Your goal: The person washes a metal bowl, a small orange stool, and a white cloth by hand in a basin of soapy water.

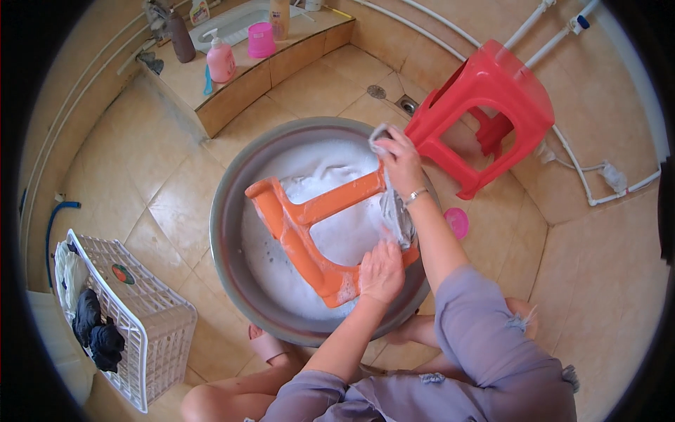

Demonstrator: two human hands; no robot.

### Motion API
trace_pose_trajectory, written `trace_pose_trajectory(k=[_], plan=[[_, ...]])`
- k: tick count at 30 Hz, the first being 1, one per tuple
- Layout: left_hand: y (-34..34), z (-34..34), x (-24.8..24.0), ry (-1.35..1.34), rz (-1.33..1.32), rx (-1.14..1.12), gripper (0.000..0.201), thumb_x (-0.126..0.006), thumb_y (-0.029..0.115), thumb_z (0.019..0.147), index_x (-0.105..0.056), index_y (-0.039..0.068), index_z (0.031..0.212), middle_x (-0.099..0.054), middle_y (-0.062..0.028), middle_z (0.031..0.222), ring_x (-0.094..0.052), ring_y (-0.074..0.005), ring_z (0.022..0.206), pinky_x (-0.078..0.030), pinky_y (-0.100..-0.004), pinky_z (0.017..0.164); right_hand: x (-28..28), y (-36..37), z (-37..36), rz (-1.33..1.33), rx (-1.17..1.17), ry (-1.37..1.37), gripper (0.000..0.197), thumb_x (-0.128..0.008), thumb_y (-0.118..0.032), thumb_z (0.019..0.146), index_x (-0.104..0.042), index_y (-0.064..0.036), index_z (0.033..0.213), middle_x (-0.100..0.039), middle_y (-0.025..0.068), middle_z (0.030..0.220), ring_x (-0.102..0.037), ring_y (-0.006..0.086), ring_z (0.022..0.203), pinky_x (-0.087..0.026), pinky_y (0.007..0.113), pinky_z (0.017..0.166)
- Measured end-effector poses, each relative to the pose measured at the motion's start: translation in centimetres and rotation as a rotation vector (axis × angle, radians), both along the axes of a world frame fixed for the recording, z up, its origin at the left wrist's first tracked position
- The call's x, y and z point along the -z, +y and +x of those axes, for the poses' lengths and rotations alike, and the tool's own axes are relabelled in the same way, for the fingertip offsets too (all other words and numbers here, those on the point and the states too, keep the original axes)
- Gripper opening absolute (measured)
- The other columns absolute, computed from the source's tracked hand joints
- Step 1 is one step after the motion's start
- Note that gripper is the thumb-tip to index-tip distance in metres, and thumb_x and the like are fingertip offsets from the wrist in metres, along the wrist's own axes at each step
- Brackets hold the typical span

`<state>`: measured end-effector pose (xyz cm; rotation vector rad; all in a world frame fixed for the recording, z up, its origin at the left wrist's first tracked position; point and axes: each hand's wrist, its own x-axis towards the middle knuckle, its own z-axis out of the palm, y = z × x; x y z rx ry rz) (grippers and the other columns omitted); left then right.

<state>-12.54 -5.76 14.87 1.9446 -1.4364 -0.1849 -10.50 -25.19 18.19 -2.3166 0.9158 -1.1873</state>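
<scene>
A large grey basin (223, 232) of foamy water stands before me. In it lies an orange plastic frame (299, 257), shaped like a small stool on its side, with suds on its surface. A wet grey cloth (396, 216) stretches along the frame's right end. My right hand (401, 160) grips the cloth's bunched upper end near the basin's far right rim. My left hand (382, 271) is closed at the cloth's lower end and rests against the orange frame; its fingertips are partly hidden.
A red plastic stool (517, 91) stands beyond the basin at right, near wall pipes. At left, a white laundry basket (151, 316) has dark clothes (97, 330) over its side. A pink pump bottle (221, 60) and pink cup (261, 40) sit on the tiled ledge (235, 98).
</scene>
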Motion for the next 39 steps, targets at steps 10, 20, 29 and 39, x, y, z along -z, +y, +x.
trace_pose_trajectory(k=[10, 20, 29, 39], plan=[[0.0, 0.3, -0.4, 0.022, 0.057, 0.001, 0.013, -0.045, 0.007, 0.07, -0.047, 0.003, 0.082, -0.049, -0.0125, 0.075, -0.051, -0.0291, 0.069, -0.038, -0.0387, 0.057, 2.0, -2.7, 2.1, 0.551, -0.114, 0.171, 0.034, -0.051, -0.025, 0.08, -0.048, -0.0056, 0.107, -0.048, 0.0183, 0.108, -0.045, 0.031, 0.102, -0.036, 0.035, 0.088], [2.0, 2.5, -1.8, -0.041, -0.128, -0.114, 0.026, -0.049, 0.0, 0.063, -0.048, 0.001, 0.089, -0.052, -0.0151, 0.083, -0.051, -0.0311, 0.075, -0.039, -0.0395, 0.066, 0.7, 1.2, 1.3, 0.415, -0.047, -0.007, 0.024, -0.046, -0.022, 0.082, -0.054, -0.0036, 0.096, -0.054, 0.0176, 0.093, -0.051, 0.0308, 0.088, -0.041, 0.036, 0.078], [0.5, 10.3, -7.7, -0.078, -0.145, -0.178, 0.027, -0.045, 0.013, 0.071, -0.053, 0.005, 0.096, -0.057, -0.0129, 0.084, -0.053, -0.025, 0.08, -0.034, -0.0393, 0.072, -1.0, 6.8, 2.4, 0.569, 0.104, -0.362, 0.022, -0.045, -0.016, 0.085, -0.055, 0.003, 0.089, -0.059, 0.0064, 0.076, -0.051, 0.0105, 0.067, -0.042, 0.026, 0.06], [-0.3, 11.9, -7.8, -0.118, 0.052, -0.342, 0.03, -0.046, 0.032, 0.08, -0.057, 0.004, 0.08, -0.056, -0.0191, 0.065, -0.054, -0.0366, 0.062, -0.04, -0.0456, 0.059, -3.5, 9.5, 5.6, 0.408, -0.202, -0.29, 0.02, -0.062, -0.016, 0.071, -0.062, -0.0107, 0.09, -0.057, 0.0116, 0.093, -0.052, 0.0236, 0.089, -0.043, 0.031, 0.077]])
